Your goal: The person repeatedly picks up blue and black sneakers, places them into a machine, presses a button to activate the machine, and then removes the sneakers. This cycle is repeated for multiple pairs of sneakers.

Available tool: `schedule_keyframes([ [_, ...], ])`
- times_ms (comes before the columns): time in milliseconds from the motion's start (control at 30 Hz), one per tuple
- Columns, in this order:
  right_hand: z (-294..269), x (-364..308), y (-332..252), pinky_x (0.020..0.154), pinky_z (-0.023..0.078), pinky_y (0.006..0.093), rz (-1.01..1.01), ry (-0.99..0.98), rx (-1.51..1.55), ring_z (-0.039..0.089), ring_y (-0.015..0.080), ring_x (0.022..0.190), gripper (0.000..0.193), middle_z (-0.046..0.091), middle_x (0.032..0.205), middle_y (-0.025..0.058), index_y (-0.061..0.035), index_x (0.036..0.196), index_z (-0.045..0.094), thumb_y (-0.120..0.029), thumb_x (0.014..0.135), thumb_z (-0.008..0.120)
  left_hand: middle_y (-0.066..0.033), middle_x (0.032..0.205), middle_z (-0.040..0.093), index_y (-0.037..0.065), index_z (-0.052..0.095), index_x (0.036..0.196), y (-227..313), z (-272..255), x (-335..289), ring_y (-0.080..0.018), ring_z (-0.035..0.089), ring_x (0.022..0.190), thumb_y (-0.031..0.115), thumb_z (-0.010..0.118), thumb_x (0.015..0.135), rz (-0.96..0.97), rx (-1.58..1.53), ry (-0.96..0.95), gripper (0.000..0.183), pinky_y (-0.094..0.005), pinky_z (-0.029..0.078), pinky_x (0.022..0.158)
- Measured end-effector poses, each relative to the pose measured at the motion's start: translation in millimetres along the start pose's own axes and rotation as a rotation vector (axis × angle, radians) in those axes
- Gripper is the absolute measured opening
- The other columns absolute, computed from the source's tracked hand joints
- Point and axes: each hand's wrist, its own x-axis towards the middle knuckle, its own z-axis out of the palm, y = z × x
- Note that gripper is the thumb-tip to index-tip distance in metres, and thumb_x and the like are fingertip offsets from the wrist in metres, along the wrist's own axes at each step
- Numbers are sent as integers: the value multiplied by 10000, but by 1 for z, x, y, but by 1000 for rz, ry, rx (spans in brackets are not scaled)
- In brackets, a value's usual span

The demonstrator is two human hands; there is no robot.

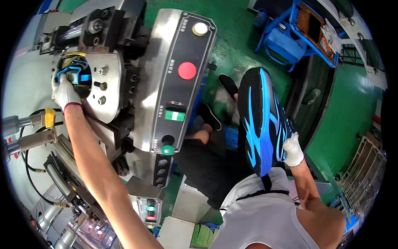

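A slanted control panel point(177, 89) with coloured buttons stands between the hands; far right is a blue stool point(282, 43), nearer a wire rack point(360, 172). The black shoe point(260, 120), streaked bright blue, is right of the panel, its side grasped by the right hand point(293, 150). The left hand point(67, 94) is inside the machine point(111, 68), left; its grip I cannot tell.

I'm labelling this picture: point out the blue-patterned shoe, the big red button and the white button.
Blue-patterned shoe point(264, 122): head view, middle of its surface.
Big red button point(187, 71): head view, centre of its cap.
White button point(200, 28): head view, centre of its cap.
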Motion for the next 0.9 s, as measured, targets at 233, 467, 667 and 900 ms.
schedule_keyframes([
  [233, -16, -15, -2, 822, 547, 329, -38, 239, 57, 600, 89, 847, 389, 630, 954, -42, -89, 1244, 585, -80, 886, 738, -156, 1205, 743, 86, 700, 1357, 2, -21, -2, -258, 743, 997, 116, 631, 1033, 127, -335, 124, 332, -352, 618, 881],
  [467, -8, -25, 1, 881, 553, 389, -124, 104, -13, 614, 130, 926, 245, 600, 1000, -19, -131, 1109, 545, -119, 906, 681, -169, 1257, 719, -2, 678, 1344, 140, -127, -158, -235, 693, 1103, 126, 607, 995, 224, -373, 329, 378, -364, 546, 1005],
  [667, 68, -14, -56, 623, 480, 289, -239, -27, -249, 549, 65, 687, 138, 555, 825, -60, -118, 958, 608, -75, 889, 720, -182, 1278, 722, 9, 654, 1089, 120, -227, -320, -310, 673, 1216, 164, 590, 1066, 817, -359, -97, 169, -468, 510, 1091],
  [900, 284, 43, -142, 966, 538, 355, -617, -288, -711, 698, 189, 1072, 512, 742, 1227, 121, 67, 1331, 650, -192, 922, 817, -159, 1307, 690, 86, 738, 1129, 10, -281, -503, -396, 621, 1273, -69, 569, 769, 247, -346, -688, 427, -510, 471, 1131],
])
